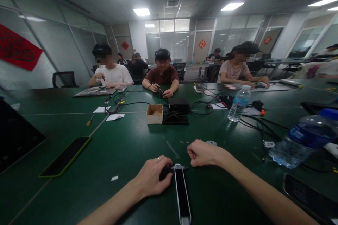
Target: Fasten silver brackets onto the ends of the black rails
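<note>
In front of me lies a long narrow black device with a silver frame (pixel 182 195), its far end carrying a clear crosswise piece (pixel 180 167). My left hand (pixel 153 177), with a ring on one finger, is bent round the left end of that crosspiece; thumb and fingertips close on it. Just beyond and to the right, my right hand (pixel 202 153) is closed, thumb against curled fingers, apart from the device. Whatever it pinches, if anything, is too small to make out. A small grey piece (pixel 211 143) lies behind the right hand.
Phones lie left (pixel 66 156) and right (pixel 308 197). Water bottles (pixel 239 104) (pixel 301 140) stand on the right among cables. Ahead are a small open box (pixel 155 114) and a black box (pixel 179 105). A laptop-like dark panel (pixel 16 137) is left. Several people sit opposite.
</note>
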Available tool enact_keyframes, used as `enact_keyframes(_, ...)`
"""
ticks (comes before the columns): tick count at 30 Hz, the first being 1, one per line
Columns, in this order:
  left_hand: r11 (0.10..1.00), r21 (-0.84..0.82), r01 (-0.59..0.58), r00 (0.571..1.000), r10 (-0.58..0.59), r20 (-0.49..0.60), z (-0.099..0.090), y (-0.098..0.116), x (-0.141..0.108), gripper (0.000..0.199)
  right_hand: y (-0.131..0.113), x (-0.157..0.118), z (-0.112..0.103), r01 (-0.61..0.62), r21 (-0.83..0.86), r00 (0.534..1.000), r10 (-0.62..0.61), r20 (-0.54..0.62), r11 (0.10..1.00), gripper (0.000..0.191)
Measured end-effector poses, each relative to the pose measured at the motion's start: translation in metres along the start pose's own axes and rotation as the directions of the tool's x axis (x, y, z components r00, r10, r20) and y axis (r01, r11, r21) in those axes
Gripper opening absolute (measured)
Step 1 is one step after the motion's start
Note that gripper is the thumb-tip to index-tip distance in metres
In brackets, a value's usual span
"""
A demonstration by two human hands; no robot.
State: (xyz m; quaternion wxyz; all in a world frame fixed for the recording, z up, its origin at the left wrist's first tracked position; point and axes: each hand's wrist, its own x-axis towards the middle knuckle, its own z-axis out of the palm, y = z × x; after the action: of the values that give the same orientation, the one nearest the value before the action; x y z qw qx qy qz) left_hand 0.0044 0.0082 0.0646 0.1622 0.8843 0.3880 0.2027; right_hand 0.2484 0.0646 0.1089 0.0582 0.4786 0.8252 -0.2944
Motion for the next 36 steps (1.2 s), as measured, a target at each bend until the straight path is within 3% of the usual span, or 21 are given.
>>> enact_keyframes(5,0.99,-0.103,0.091,0.987,-0.104,-0.123,0.0,-0.001,0.001,0.017,-0.015,-0.007,0.0,0.171,0.052,0.985,-0.169,-0.039,0.984,0.007)
enact_keyframes(9,0.967,-0.243,0.074,0.989,-0.102,-0.105,-0.002,-0.004,0.003,0.02,-0.039,-0.011,0.01,0.382,0.005,0.908,-0.375,-0.186,0.924,0.006)
enact_keyframes(12,0.953,-0.303,0.025,0.996,-0.049,-0.072,-0.005,-0.005,0.003,0.024,-0.05,-0.011,0.018,0.47,-0.06,0.848,-0.469,-0.247,0.88,0.006)
enact_keyframes(20,0.928,-0.373,-0.01,0.995,-0.027,-0.094,-0.006,-0.005,0.004,0.022,-0.046,-0.003,0.029,0.537,-0.15,0.754,-0.552,-0.357,0.83,0.004)
enact_keyframes(24,0.905,-0.424,0.039,0.99,-0.091,-0.104,-0.004,-0.007,0.004,0.021,-0.045,-0.002,0.032,0.538,-0.236,0.709,-0.585,-0.394,0.81,0.005)
enact_keyframes(31,0.845,-0.52,0.128,0.979,-0.192,-0.072,-0.002,-0.008,0.006,0.012,-0.046,-0.005,0.024,0.468,-0.331,0.758,-0.565,-0.327,0.819,0.011)
enact_keyframes(36,0.861,-0.488,0.146,0.979,-0.195,-0.052,-0.002,-0.008,0.006,0.014,-0.04,-0.018,0.004,0.348,-0.251,0.836,-0.421,-0.353,0.903,0.011)
